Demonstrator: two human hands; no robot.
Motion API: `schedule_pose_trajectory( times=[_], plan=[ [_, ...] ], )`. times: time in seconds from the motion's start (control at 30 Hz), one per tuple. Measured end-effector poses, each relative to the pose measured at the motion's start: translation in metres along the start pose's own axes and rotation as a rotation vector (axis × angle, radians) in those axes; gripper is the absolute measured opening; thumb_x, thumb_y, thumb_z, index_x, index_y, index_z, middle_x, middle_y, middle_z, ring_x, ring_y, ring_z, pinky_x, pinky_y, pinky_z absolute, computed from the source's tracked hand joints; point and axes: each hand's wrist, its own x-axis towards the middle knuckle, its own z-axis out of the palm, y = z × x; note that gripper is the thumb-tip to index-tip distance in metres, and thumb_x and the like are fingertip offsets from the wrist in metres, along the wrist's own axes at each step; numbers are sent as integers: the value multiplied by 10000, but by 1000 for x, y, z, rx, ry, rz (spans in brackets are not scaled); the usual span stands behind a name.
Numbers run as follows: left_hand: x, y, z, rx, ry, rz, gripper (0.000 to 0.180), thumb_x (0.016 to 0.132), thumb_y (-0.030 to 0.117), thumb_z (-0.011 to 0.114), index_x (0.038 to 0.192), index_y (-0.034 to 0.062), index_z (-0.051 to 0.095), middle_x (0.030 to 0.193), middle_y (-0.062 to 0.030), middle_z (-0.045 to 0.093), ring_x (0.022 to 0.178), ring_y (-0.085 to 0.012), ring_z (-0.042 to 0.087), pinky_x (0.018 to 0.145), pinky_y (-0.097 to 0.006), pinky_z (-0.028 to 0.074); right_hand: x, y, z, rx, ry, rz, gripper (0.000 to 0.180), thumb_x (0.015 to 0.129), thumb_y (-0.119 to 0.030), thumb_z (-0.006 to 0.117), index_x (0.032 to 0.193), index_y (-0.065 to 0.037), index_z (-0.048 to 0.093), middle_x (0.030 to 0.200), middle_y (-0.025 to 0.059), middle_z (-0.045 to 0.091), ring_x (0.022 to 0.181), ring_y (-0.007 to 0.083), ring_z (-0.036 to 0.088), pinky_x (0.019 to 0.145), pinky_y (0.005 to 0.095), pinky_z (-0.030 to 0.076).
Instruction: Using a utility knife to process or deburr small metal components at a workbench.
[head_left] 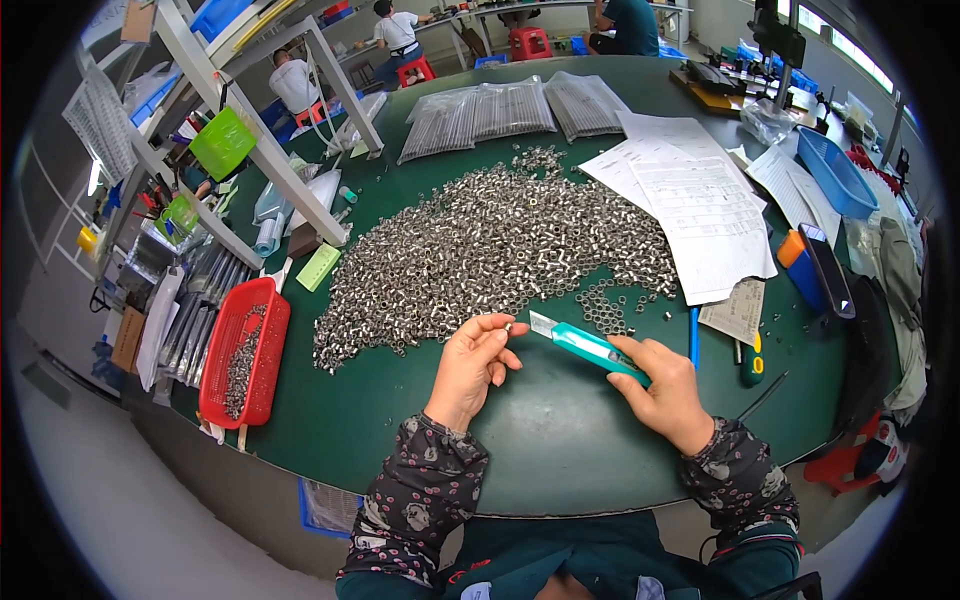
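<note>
Between the thumb and fingertips of my left hand [472,362] I pinch a small metal ring [508,327]. My right hand [660,385] is wrapped round the handle of a teal utility knife [588,348]. The knife's blade [541,323] is out and points left, just right of the ring; I cannot tell whether they touch. Beyond both hands a broad heap of small shiny metal rings [470,250] spreads over the green table [560,430]. A looser patch of rings [606,308] lies past the knife.
A red basket [272,375] with metal pieces stands at the left edge. Bagged metal rods [515,108] lie behind the heap, papers [700,215] to its right. A phone [826,270], a green-handled screwdriver [752,362] and a blue tray [835,172] are at right. A shelf post [280,175] rises at left.
</note>
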Motion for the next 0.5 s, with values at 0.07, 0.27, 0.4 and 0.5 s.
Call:
schedule_pose_trajectory(
  times=[0.07,0.27,0.4,0.5],
  plan=[
    [1,-2,-2,-17,-7,3,175,861,72,478,1023,12,508,923,-106,590,591,-102,581,394,-161,398,0,-1,1,12,-11,6,336,709,-150,640,1027,-66,570,663,100,507,551,280,515,495,357,405],
    [0,2,4,-48,-10,10,193,849,53,492,1038,15,497,867,-64,566,604,-86,537,404,-162,396,-1,1,1,20,-69,19,333,717,-181,634,1028,-78,571,669,103,518,566,284,525,503,358,413],
    [1,-2,0,22,14,29,159,842,43,504,999,20,492,861,-57,553,636,-76,513,433,-164,406,-1,3,3,64,-82,42,329,720,-187,632,1026,-82,571,683,109,534,584,291,535,513,360,420],
    [1,-3,-1,56,0,39,127,840,44,509,964,23,495,852,-52,548,647,-75,516,448,-169,414,-2,2,2,81,-109,65,324,720,-188,630,1021,-82,572,700,114,549,601,298,543,523,366,424]
  ],
)
